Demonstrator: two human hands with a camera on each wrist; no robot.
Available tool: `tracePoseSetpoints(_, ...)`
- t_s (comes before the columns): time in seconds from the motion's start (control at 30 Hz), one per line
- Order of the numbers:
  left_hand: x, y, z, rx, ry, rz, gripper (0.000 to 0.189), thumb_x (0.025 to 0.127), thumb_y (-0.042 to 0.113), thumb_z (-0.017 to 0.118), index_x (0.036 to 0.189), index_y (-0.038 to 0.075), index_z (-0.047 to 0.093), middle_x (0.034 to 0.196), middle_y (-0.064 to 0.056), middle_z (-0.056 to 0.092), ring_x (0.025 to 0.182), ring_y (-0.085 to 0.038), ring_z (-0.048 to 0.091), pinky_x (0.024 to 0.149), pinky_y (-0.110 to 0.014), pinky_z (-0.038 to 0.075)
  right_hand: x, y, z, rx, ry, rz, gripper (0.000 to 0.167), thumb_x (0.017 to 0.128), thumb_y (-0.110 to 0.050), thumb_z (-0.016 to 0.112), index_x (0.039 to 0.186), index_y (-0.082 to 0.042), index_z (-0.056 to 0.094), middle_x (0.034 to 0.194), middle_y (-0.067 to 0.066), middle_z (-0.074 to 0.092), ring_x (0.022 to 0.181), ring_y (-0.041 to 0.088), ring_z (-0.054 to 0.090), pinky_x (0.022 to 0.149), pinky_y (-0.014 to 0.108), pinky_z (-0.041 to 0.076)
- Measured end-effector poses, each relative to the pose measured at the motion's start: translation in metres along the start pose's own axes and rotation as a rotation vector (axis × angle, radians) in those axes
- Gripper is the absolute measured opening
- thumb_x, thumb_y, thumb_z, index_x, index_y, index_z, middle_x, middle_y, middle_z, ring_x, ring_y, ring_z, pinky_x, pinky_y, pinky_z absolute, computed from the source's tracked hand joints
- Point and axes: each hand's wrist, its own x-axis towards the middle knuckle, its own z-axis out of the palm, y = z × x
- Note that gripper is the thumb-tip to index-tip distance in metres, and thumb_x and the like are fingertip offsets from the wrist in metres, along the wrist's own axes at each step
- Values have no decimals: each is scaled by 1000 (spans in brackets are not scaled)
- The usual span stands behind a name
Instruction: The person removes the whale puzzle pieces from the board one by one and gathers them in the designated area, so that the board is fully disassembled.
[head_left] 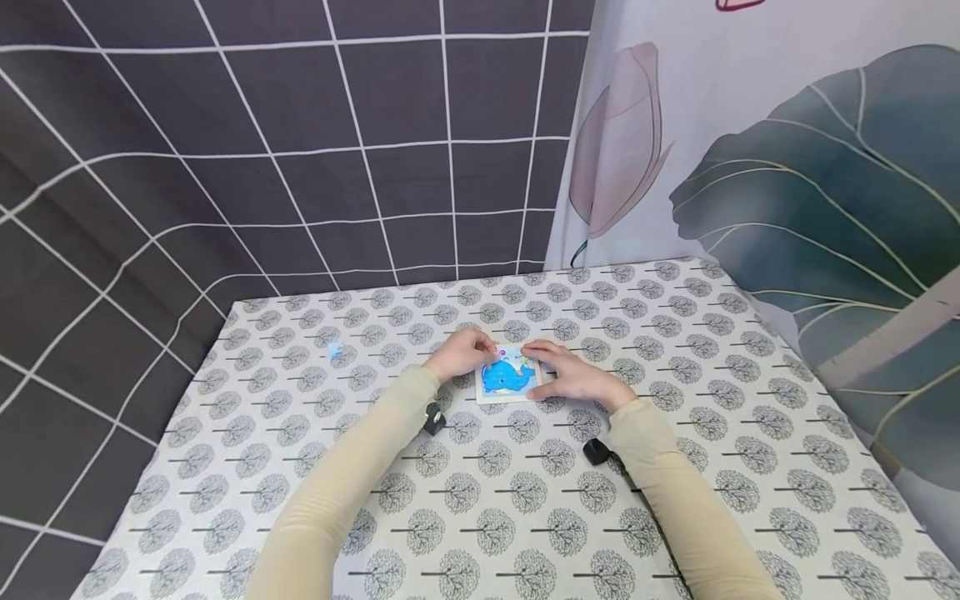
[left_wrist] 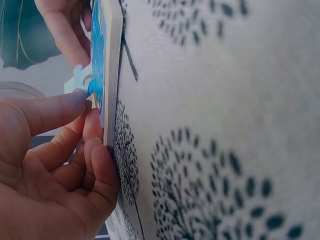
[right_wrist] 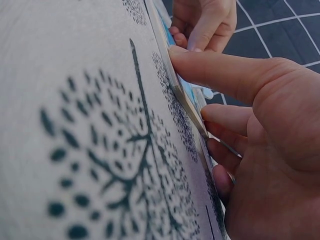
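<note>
A small square jigsaw puzzle board (head_left: pixel 507 377) with a blue whale picture and a pale rim lies flat on the table. My left hand (head_left: pixel 462 353) is at its upper left, pinching a light blue puzzle piece (left_wrist: pixel 77 80) between thumb and index finger. That piece stands tilted over the picture in the left wrist view, while the other fingers curl by the board's edge. From the right, my right hand (head_left: pixel 573 375) holds the board, its thumb (right_wrist: pixel 215 70) at the near edge and its fingers along the right and far side.
Another light blue piece (head_left: pixel 334 350) lies on the table to the left. A white cloth with tree prints (head_left: pixel 465 492) covers the table. Behind it hang a dark grid-patterned curtain (head_left: pixel 300 142) and a pale curtain with large leaves (head_left: pixel 825 183).
</note>
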Motion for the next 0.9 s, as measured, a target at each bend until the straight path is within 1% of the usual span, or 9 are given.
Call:
tracePoseSetpoints(0.33,-1,2,-1,-5,-4,-12,13,92,15,69,97,5,74,101,-5,67,94,-19,59,94,-39,47,1,2,0,-7,-2,-1,89,82,-33,79,153,-2,37,160,18,30,146,43,24,116,65,17)
tracePoseSetpoints(0.43,-2,3,-2,-20,-3,-21,13,91,15,69,97,5,74,103,-5,66,95,-20,58,95,-40,47,1,2,0,-9,-2,0,88,82,-33,79,153,-2,37,160,18,30,146,43,24,116,66,17)
tracePoseSetpoints(0.63,-3,4,-3,-71,-3,-49,13,90,14,69,96,5,74,105,-6,67,98,-21,59,97,-43,46,-1,2,1,7,-2,3,88,82,-32,79,153,-1,37,161,18,29,147,43,23,117,65,15)
tracePoseSetpoints(0.8,-1,6,-2,-99,5,-82,15,88,15,69,96,4,75,111,-9,65,106,-26,58,104,-47,43,-1,2,1,22,-4,8,88,82,-31,80,153,-1,38,162,17,27,148,42,21,117,65,13)
tracePoseSetpoints(0.9,0,7,-3,-109,9,-96,17,88,16,69,98,3,75,112,-9,65,106,-24,58,104,-45,43,0,2,1,19,-1,4,87,82,-31,79,153,-1,38,162,17,27,148,42,21,117,65,13)
